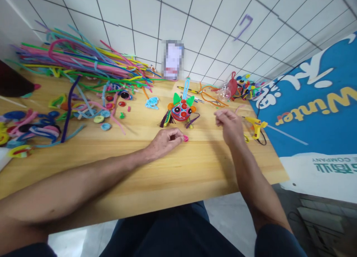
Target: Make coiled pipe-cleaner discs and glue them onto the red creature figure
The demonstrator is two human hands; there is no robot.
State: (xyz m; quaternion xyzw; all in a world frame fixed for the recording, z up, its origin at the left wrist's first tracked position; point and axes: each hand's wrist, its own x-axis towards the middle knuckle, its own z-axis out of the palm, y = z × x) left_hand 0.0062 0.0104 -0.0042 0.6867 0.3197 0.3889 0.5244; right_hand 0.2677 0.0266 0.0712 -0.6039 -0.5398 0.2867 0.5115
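Left hand (164,142) pinches pink coil (185,138); right hand (230,125): fingers pressed together. Banner (312,112) at 3 o'clock reads "Winter"; purple 7 (243,25) on wall (206,26).

wooden table (167,175) | pipe cleaners (83,60) heaped far left | colourful figure (181,110) centre | pink coil (185,138) near figure | glue gun (255,125) right edge

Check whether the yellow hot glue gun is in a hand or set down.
Set down: the yellow hot glue gun rests on the wooden table beside the right hand, untouched.
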